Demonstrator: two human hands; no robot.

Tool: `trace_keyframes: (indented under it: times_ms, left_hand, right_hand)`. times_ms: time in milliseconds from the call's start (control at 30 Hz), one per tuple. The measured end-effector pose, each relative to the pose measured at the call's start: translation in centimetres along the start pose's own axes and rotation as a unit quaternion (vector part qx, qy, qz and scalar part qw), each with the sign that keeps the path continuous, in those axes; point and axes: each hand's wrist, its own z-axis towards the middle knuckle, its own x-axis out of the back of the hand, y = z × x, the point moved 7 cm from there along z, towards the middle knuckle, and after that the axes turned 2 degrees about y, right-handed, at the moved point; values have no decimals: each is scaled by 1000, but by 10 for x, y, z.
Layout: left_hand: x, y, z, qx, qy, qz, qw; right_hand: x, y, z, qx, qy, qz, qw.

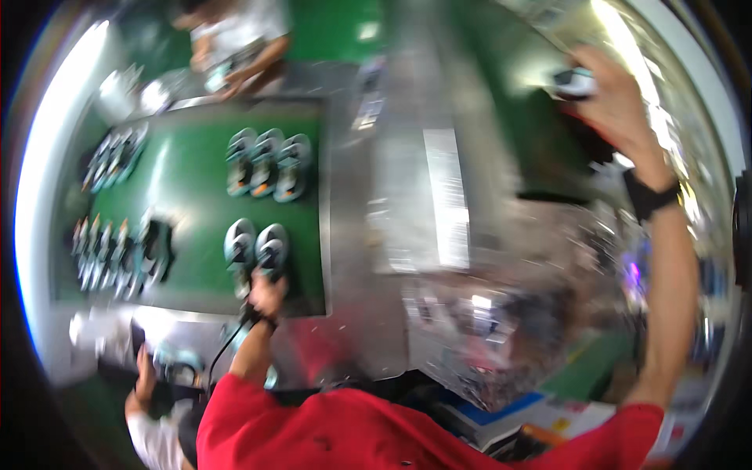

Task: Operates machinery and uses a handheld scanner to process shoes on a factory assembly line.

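On the green belt at the left, a pair of grey-and-white shoes lies toes away from me. My left hand (268,294), wearing a dark wrist strap, is closed at the heel of the right-hand shoe (272,247). The other shoe (240,244) lies beside it. My right arm reaches far to the upper right, a black band on its wrist. There my right hand (619,98) is closed around a small white, dark and teal thing (576,82), too blurred to name. A red edge and a dark shape show below those fingers.
Three shoes (266,164) stand farther along the belt (188,192), with several more at its left side (113,251). A metal ledge (356,258) borders it. Crumpled clear plastic (501,329) lies right of centre. One person (243,47) works opposite; another person's hand (143,376) shows lower left.
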Motion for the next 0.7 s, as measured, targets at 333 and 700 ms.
trace_keyframes:
  times_ms: [333, 700]
  left_hand:
    - [-12, 74, -58, -301, 76, 17, 950]
    - [74, 354, -607, -3, -921, -279, 272]
  right_hand:
    - [267, 8, -228, -296, 382, 122, 867]
    - [297, -244, -601, -616, 449, 237, 602]
